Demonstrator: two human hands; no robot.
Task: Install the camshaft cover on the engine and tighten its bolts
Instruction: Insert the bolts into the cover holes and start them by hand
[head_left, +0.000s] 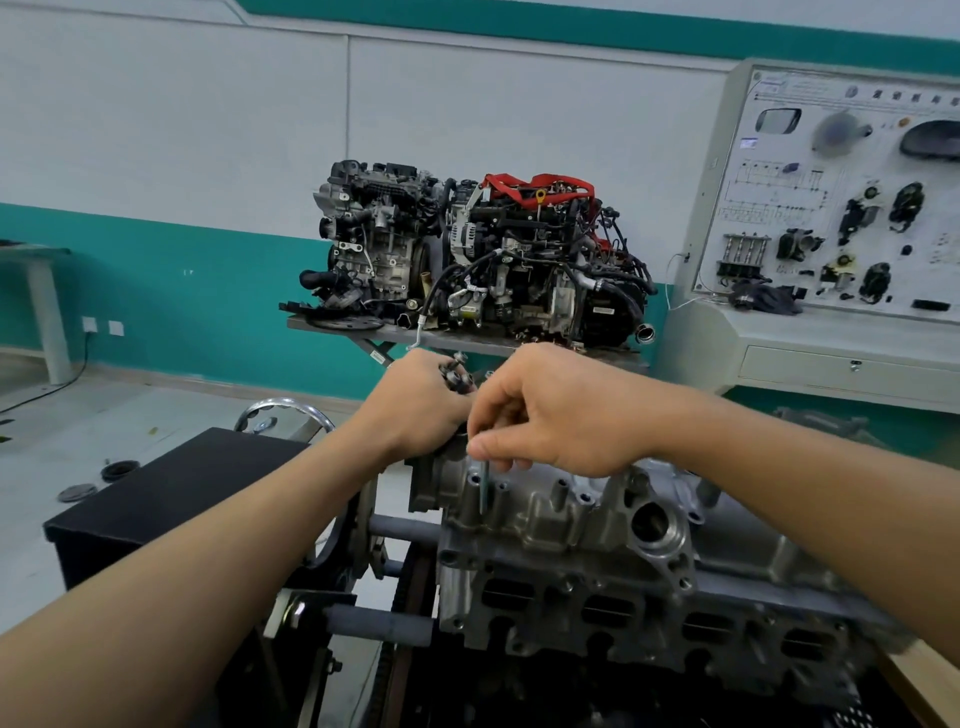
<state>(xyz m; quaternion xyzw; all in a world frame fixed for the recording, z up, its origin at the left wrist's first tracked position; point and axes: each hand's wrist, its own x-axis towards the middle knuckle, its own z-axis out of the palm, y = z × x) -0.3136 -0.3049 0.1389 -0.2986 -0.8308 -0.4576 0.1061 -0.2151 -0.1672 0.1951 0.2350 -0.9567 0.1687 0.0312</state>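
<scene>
Grey cast aluminium low and right of centre: engine (597, 623) on its stand, cover (561, 506) seated along the top, bolt bosses upright along its near edge. Left end of the cover directly under both hands.

Open room above the cover's right stretch and past its far edge. Open floor (52, 441) off to the left, two black discs (119, 470) lying there. Tighter at the engine's left end: black box (171, 493) just beside it, chrome wheel (285, 410) behind the box's far corner, stand bars between box and engine.

Curled right hand (550, 415), thumb and forefinger pinched on one bolt (484, 483). Shank upright, tip down among the bosses near the cover's left corner; whether already in a hole, cannot tell.

Curled left hand (421, 405), closed round a bunch of spare bolts (457, 376), heads poking up above the knuckles. Held over the cover's far-left corner; touching the metal or not, cannot tell. Hands close together, knuckles nearly meeting.

Well apart, behind: two more engines (467, 249) on a table (332, 325), far edge against the teal wall. Teaching panel (852, 197) at the right.
</scene>
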